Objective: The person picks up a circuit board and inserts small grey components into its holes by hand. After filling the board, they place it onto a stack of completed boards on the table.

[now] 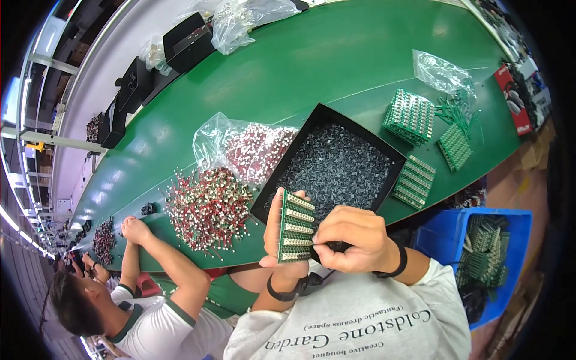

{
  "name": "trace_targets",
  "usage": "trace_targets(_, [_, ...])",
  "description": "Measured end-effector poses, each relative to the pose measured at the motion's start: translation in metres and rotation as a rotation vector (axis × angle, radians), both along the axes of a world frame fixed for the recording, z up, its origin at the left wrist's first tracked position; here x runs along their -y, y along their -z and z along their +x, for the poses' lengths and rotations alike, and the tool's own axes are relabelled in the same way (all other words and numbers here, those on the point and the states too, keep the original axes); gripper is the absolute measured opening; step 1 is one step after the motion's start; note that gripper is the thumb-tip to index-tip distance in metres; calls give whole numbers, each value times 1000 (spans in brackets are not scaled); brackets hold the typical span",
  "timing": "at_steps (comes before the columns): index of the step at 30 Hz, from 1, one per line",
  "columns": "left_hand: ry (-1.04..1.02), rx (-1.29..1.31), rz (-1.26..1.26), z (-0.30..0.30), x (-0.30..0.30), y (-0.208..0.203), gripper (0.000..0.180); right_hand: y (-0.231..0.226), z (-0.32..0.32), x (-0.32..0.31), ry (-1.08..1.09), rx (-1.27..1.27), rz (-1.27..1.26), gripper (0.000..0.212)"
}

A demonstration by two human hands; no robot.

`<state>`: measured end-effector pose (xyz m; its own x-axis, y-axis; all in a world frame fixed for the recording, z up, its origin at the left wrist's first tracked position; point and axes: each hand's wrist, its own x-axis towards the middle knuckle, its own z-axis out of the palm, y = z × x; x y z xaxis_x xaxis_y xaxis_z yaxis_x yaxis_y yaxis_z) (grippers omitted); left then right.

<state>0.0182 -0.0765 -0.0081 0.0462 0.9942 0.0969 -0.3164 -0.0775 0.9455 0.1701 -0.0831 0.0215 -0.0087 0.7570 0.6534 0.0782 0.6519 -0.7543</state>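
Observation:
My left hand (273,233) is closed around the edge of a green circuit board panel (296,229) with rows of small white connectors, holding it tilted up. My right hand (357,239) is at the panel's right edge, thumb and fingertips pinched together; whatever they grip is hidden or too small to make out. Just beyond both hands sits a black box (391,157) full of small dark parts (330,165). On the table right of this box lies another connector-covered panel (414,181).
A pile of red wires with white connectors (207,207) lies left, beside a clear bag of similar wires (258,150). Stacked panels (409,114) stand at the far right. A blue bin (441,231) holds boards at my right. A co-worker's hands (135,230) are at the left.

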Motion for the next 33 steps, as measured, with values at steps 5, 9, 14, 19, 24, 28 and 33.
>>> trace_targets(5, [27, -103, 11, 3, -1, -6, 136, 1, -10, 4, -40, 65, -8, 23])
trace_targets(9, [31, -129, 32, 2, 0, -6, 135, 4, -14, 4, -82, 59, 8, 21])
trace_targets(14, [27, -1, -33, -1, -1, -3, 135, 2, 1, 4, -109, 1, -51, 20])
trace_targets(19, [40, 58, -56, -2, -3, -4, 136, 4, 2, 3, -8, 111, -59, 23])
trace_targets(24, [46, 69, -23, -1, -3, -1, 133, 14, -11, 6, -109, 96, -18, 23])
trace_targets(28, [41, 47, 6, 0, 0, -2, 132, 13, -10, 7, -126, 91, -34, 21])
trace_targets(33, [25, -14, 38, 1, 1, 0, 131, 14, -12, 7, -130, 66, -66, 20])
